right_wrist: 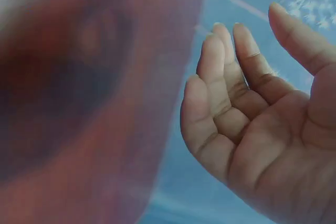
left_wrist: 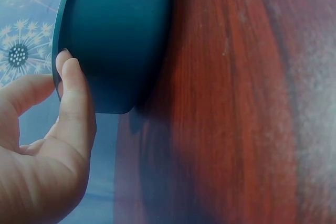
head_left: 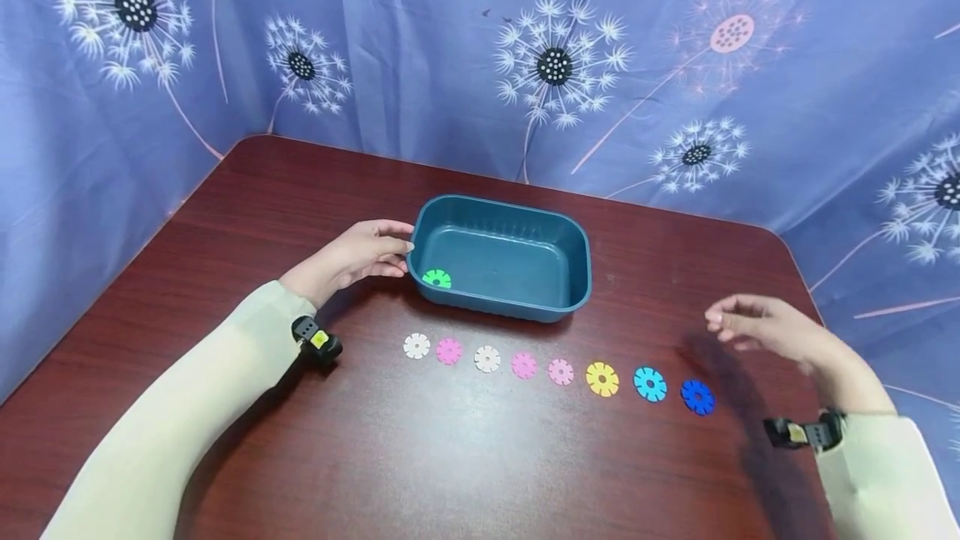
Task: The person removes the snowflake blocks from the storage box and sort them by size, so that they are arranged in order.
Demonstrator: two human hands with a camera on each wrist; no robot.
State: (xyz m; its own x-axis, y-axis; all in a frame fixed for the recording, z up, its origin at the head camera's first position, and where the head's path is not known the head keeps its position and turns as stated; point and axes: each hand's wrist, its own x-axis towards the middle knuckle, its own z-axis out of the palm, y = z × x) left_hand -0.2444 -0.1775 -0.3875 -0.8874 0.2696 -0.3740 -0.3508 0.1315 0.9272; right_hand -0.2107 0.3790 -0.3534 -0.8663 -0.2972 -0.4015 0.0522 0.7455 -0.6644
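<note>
A dark teal plastic basin (head_left: 498, 307) stands on the table with a green notched disc (head_left: 437, 278) inside, near its front left corner. At the basin's left end, my left hand (head_left: 367, 250) pinches the rim between thumb and fingers; the left wrist view shows this hand (left_wrist: 50, 150) at the rim up close. My right hand (head_left: 772, 327) hovers above the table's right side, fingers loosely bent and holding nothing, as the right wrist view of the hand (right_wrist: 257, 114) confirms. Nearest to it lies a dark blue notched disc (head_left: 698, 397).
In front of the basin runs a row of flat notched discs: white (head_left: 417, 346), several pink and white ones, yellow (head_left: 602, 379) and light blue (head_left: 650, 384). They lie on a dark red wooden table (head_left: 465, 473). A blue dandelion-print curtain (head_left: 435, 48) hangs behind.
</note>
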